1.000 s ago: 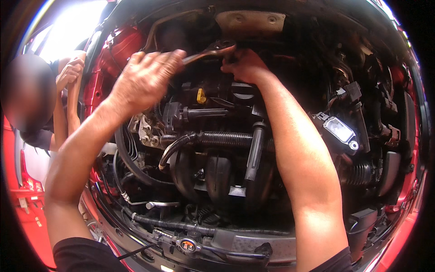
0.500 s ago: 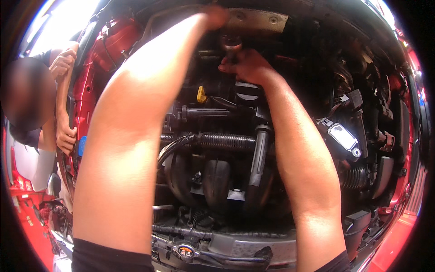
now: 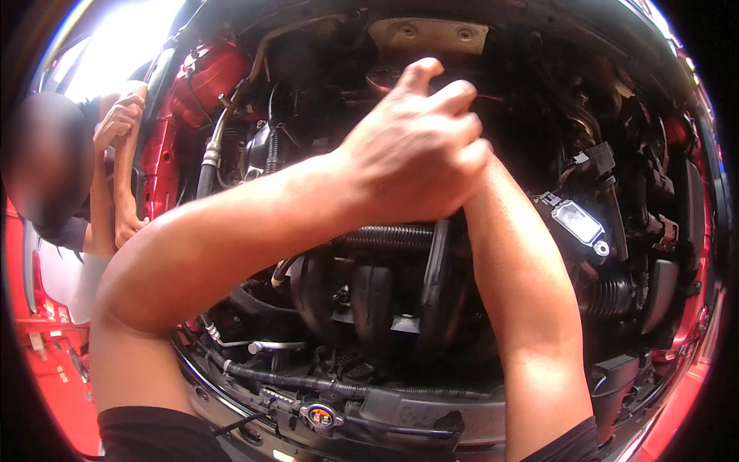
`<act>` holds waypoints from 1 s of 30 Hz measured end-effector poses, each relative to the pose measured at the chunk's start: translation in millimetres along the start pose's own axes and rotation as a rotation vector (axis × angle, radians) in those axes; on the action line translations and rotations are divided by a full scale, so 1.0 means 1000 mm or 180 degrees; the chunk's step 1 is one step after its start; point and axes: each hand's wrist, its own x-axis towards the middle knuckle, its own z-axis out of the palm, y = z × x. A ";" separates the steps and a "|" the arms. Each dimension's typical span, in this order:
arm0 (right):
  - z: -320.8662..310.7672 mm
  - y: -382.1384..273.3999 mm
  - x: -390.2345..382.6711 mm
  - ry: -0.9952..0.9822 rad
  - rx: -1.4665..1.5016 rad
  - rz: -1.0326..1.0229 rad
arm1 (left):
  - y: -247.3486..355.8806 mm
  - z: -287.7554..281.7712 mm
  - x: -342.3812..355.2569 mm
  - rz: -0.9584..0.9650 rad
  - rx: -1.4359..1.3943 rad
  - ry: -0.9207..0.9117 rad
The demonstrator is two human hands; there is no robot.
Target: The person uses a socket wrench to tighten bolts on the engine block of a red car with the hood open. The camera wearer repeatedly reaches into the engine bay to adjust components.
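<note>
Over the middle of the car engine, my left hand is closed, its fingers curled in and the index finger and thumb side toward the far end of the bay. Whatever sits inside its grip is hidden under the palm. My right forearm reaches up from the lower right, and the hand at its end is covered by my left hand, so its fingers do not show. Below the hands lie a ribbed black hose and the black curved intake pipes. A metal heat shield stands beyond the fingertips.
A co-worker's hands rest by the red left fender. To the right, a silver-faced module sits beside wiring. A radiator cap is at the near edge, and a metal pipe runs along the left.
My left hand has swung from the far end of the bay toward me and rightward, its elbow bending outward. It now covers my right hand, which was on a round metallic tool part.
</note>
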 end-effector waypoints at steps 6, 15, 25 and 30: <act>0.011 0.009 0.005 0.0354 0.0427 0.0004 | -0.043 -0.057 -0.098 0.0305 0.0478 -0.0407; -0.001 0.011 0.002 0.0127 0.0447 0.0289 | -0.187 0.008 -0.124 -0.1548 0.2171 -0.2003; -0.019 -0.028 -0.019 -0.0393 0.0627 0.0231 | -0.193 0.128 0.082 -0.1925 -0.0631 -0.2273; 0.020 0.053 0.021 0.0437 0.0214 -0.0659 | -0.061 0.105 0.129 -0.1952 -0.0814 -0.1583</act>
